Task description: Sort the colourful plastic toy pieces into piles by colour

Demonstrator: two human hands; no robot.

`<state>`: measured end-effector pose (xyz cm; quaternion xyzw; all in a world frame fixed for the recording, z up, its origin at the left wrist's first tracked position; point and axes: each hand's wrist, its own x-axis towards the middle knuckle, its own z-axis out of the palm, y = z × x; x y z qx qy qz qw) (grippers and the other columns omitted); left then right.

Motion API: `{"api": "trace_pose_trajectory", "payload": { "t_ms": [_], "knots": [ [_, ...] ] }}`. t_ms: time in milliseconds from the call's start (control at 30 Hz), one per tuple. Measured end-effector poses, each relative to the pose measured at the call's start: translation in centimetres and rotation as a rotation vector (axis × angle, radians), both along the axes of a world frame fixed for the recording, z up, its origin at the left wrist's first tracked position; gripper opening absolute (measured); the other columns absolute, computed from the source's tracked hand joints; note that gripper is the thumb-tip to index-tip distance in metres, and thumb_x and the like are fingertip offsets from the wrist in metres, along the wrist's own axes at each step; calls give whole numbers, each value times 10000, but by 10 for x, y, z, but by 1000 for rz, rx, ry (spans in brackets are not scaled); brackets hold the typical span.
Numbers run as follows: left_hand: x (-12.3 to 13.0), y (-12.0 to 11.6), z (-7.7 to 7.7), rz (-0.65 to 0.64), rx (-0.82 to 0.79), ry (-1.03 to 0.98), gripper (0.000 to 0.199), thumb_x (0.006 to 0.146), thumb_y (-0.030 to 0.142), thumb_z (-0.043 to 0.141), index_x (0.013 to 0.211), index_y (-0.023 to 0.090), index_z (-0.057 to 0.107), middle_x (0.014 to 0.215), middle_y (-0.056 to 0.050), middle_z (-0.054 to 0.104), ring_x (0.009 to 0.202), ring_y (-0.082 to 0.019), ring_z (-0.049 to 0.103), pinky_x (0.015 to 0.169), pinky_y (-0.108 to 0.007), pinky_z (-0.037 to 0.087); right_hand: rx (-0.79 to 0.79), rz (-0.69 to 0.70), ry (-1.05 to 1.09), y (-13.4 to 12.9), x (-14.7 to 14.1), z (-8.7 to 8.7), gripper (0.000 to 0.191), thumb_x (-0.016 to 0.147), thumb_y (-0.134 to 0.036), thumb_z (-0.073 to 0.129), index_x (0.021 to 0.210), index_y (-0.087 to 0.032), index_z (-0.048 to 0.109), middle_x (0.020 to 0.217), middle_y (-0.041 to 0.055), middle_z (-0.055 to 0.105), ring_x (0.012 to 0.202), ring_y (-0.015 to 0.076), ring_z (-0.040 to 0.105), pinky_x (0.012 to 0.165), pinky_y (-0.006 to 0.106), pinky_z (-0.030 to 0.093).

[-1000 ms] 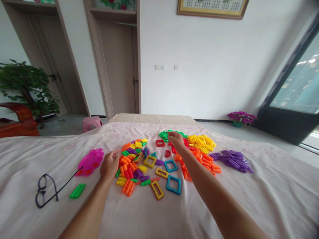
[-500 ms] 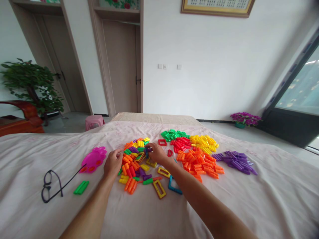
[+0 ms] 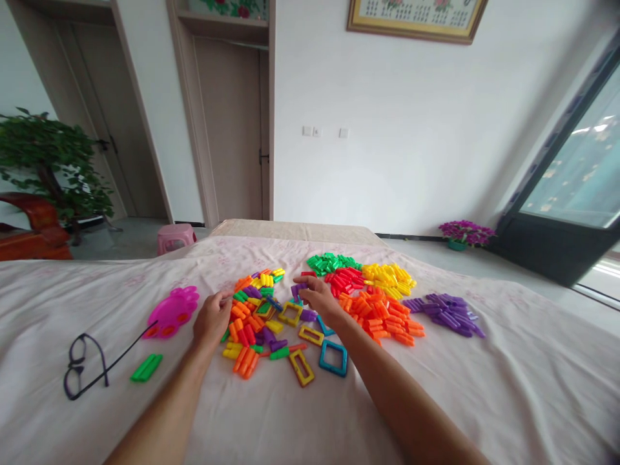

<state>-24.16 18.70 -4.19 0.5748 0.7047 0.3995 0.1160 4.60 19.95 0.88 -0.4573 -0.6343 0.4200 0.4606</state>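
Observation:
My right hand hovers at the far right side of a mixed pile of plastic pieces, its fingers closed on a small purple piece. At the pile's left edge is my left hand, fingers drawn together; whether anything is between them is hidden. Between the hands lie a dark blue piece and a yellow square frame. Nearer to me are yellow rectangular frames and a blue square frame.
Sorted heaps of green, red, yellow, orange and purple pieces lie to the right. Leftward are a pink paw-shaped tray, black glasses and green pieces on the cloth.
My right hand has moved slightly right, away from the pile, with a purple piece. The dark blue piece that was by its fingers now lies on the pile. My left hand stays by the pile's edge.

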Motion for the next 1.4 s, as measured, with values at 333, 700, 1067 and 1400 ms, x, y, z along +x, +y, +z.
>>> {"api": "trace_pose_trajectory", "payload": {
  "t_ms": [333,700,1067,1400],
  "knots": [
    [-4,1,-3,4,-52,36,354,860,412,457,1085,240,669,1075,-63,701,949,-222,640,725,-278,456,-11,-157,-96,-4,54,21,384,785,-331,599,1126,-157,590,732,9,671,515,111,575,431,195,394],
    [-8,3,-5,-7,-88,55,386,863,426,450,1127,247,669,1052,-58,714,903,-221,653,681,-274,463,-45,-885,-633,-18,193,25,385,807,-362,549,1153,-234,660,1048,79,704,955,248,641,784,333,469],
    [-3,-2,1,14,-114,48,367,865,420,443,1115,270,666,1074,-45,715,917,-225,653,691,-278,458,46,-1461,-291,-34,247,5,683,753,-270,500,1404,-81,418,1347,210,498,1229,317,486,987,424,411],
    [-3,-2,0,-4,-89,32,360,877,409,434,1108,266,669,1087,-45,715,965,-224,647,730,-275,461,296,-453,-473,-14,110,31,276,813,-267,536,1027,-242,709,948,29,723,854,187,648,780,298,488]
  ]
}}
